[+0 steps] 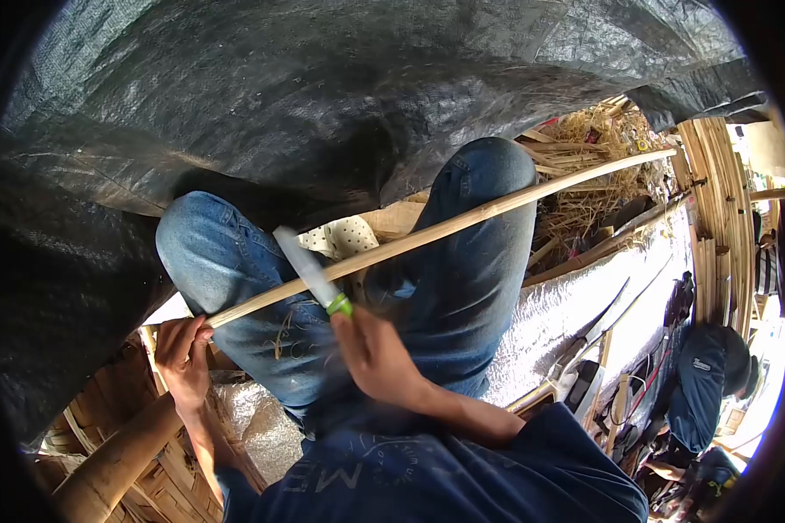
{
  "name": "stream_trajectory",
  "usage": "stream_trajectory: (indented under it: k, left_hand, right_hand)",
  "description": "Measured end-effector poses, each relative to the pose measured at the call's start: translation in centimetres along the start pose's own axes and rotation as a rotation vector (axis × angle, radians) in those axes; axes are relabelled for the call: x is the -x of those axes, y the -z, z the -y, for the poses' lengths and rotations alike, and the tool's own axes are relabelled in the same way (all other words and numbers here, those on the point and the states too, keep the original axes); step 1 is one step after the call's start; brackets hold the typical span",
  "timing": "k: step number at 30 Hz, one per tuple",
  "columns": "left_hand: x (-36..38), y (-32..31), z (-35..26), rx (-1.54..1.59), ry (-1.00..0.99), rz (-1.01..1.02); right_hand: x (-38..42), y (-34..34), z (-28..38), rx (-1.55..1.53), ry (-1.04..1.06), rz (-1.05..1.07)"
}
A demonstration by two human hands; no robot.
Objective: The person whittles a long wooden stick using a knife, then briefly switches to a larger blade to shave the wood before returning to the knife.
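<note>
Knife [322, 286]: right hand [377, 359] | wooden strip [453, 225]: left hand [183, 359] | shavings [624, 126]: near foil sheet [558, 318]

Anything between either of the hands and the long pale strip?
Left hand: nothing visible; it grips one end of the strip. Right hand: only the knife it holds, whose blade crosses the strip. Whether the blade touches it, I can't tell from this view.
</note>
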State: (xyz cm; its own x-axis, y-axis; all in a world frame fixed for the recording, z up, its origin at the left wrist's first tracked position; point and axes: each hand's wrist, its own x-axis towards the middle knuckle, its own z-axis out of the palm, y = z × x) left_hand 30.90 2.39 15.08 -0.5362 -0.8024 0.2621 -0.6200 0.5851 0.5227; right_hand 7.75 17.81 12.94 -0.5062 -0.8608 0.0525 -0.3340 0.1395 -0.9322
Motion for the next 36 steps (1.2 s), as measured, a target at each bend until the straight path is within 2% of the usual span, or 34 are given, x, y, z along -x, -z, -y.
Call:
stream_trajectory:
  k: [1,3,4,5,7,8,9,11,12,15,16,17,20,23,25,26,29,31,33,34,35,36]
  left_hand:
    - [0.3,0.2,0.6,-0.006,-0.005,0.003]
    - [1.2,0.4,1.9,-0.032,0.019,0.027]
    - [1.6,0.2,2.3,-0.008,0.047,0.026]
    - [1.8,0.1,2.4,-0.004,0.051,0.027]
    - [1.7,-0.2,2.0,0.078,0.131,-0.011]
    - [1.6,-0.1,2.0,0.078,0.118,-0.001]
    - [1.5,0.0,1.9,0.074,0.113,-0.001]
    - [1.4,0.2,1.5,0.065,0.138,0.025]
    - [1.7,0.1,1.6,0.11,0.186,0.015]
    - [1.8,0.1,2.8,0.088,0.155,0.002]
    - [2.2,0.6,4.0,0.1,0.174,-0.015]
    - [2.0,1.5,3.7,0.076,0.19,-0.004]
    - [2.1,2.2,4.1,0.088,0.229,0.04]
    - [1.7,2.0,4.1,0.059,0.201,0.103]
    - [2.4,1.8,4.9,0.065,0.185,-0.002]
    - [2.7,2.7,5.3,0.037,0.301,0.043]
    - [2.8,3.0,5.8,0.052,0.248,0.018]
    - [2.1,3.6,5.1,0.014,0.293,0.099]
    - [0.4,3.2,0.9,-0.459,-0.084,0.013]
    - [0.3,3.0,-0.6,-0.499,-0.074,0.066]
    - [-0.1,1.8,-2.6,-0.469,-0.138,-0.02]
    - [-0.2,0.1,-4.5,-0.225,-0.147,-0.096]
  right_hand:
    - [-0.2,0.4,1.0,-0.135,-0.162,0.236]
    - [-1.6,3.3,-1.8,-0.157,-0.25,-0.205]
    - [-2.8,6.3,-1.6,-0.363,-0.394,-0.287]
    - [-2.8,6.3,-2.1,-0.467,-0.43,-0.394]
    - [0.1,1.1,-2.0,0.065,-0.087,-0.087]
    - [0.3,0.5,1.1,0.058,-0.222,0.247]
    - [0.1,0.8,1.0,0.053,-0.22,0.244]
    - [-1.0,3.0,0.2,0.156,-0.054,-0.182]
    - [-2.6,5.3,-1.7,-0.154,-0.22,-0.406]
    - [-2.5,4.9,-1.1,-0.185,-0.34,-0.477]
    - [-2.1,4.0,-0.5,-0.447,-0.358,-0.429]
    - [-2.2,4.3,-0.2,-0.447,-0.351,-0.427]
    - [-1.8,6.1,0.7,-0.597,-0.473,-0.222]
    - [-1.9,5.7,0.3,-0.615,-0.449,-0.27]
    - [-1.7,4.3,1.5,-0.742,-0.501,-0.321]
    - [-1.5,4.2,1.1,-0.751,-0.48,-0.259]
    - [-1.5,5.6,0.7,-0.749,-0.503,-0.169]
    - [-1.9,7.3,0.8,-0.731,-0.547,-0.134]
    - [-2.3,9.3,0.9,-0.747,-0.606,-0.27]
    - [-2.4,10.4,0.5,-0.754,-0.601,-0.293]
    - [-2.3,11.4,0.2,-0.759,-0.597,-0.314]
    - [-2.2,12.2,-0.2,-0.727,-0.557,-0.305]
